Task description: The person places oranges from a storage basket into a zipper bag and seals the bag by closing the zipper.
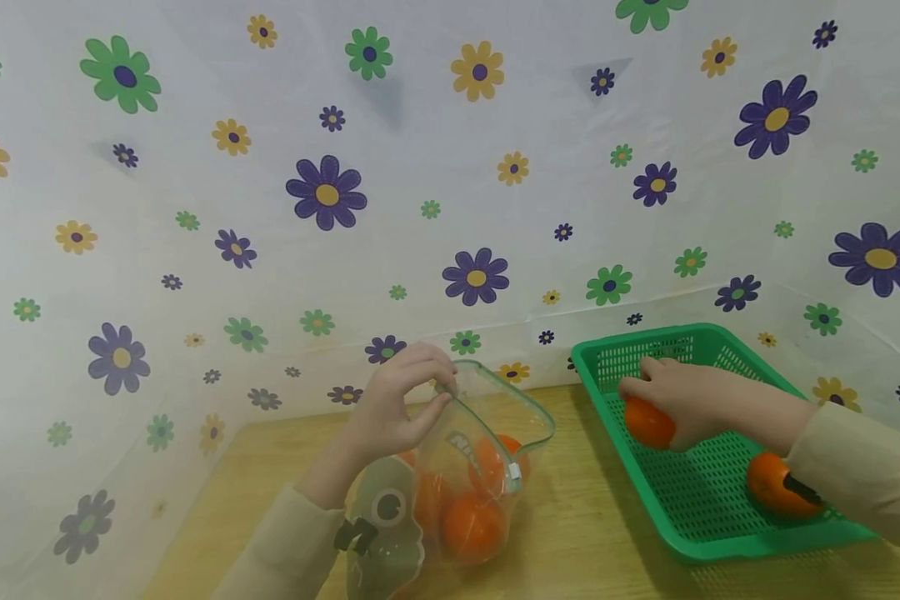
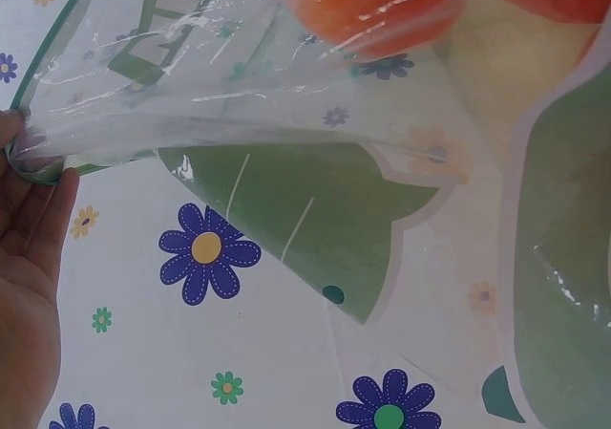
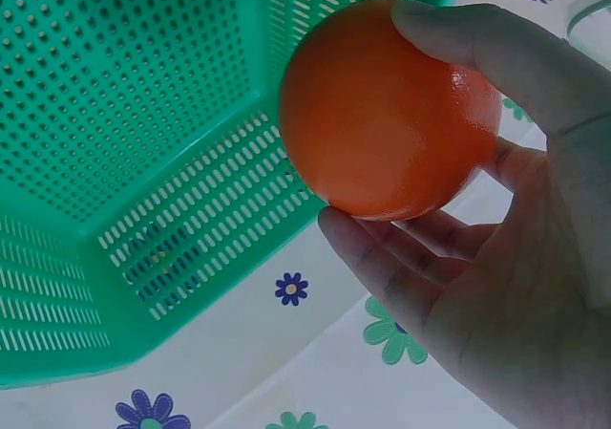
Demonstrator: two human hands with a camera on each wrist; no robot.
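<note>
My left hand (image 1: 405, 404) pinches the rim of a clear zip bag (image 1: 465, 417) between thumb and fingers. The bag's mouth gapes toward the basket, and several oranges (image 1: 474, 527) lie inside it. A green cartoon print covers part of its front. In the left wrist view, fingertips grip the bag's green zip edge (image 2: 43, 61). My right hand (image 1: 682, 398) holds an orange (image 1: 648, 423) over the left side of a green plastic basket (image 1: 630, 483). Thumb and fingers wrap around that fruit, as the right wrist view shows (image 3: 389, 109).
Another orange (image 1: 780, 485) sits in the near right part of the basket, partly hidden by the right sleeve (image 1: 858, 467). Bag and basket stand on a wooden tabletop (image 1: 570, 525). Behind them hangs a white flowered sheet (image 1: 420, 250).
</note>
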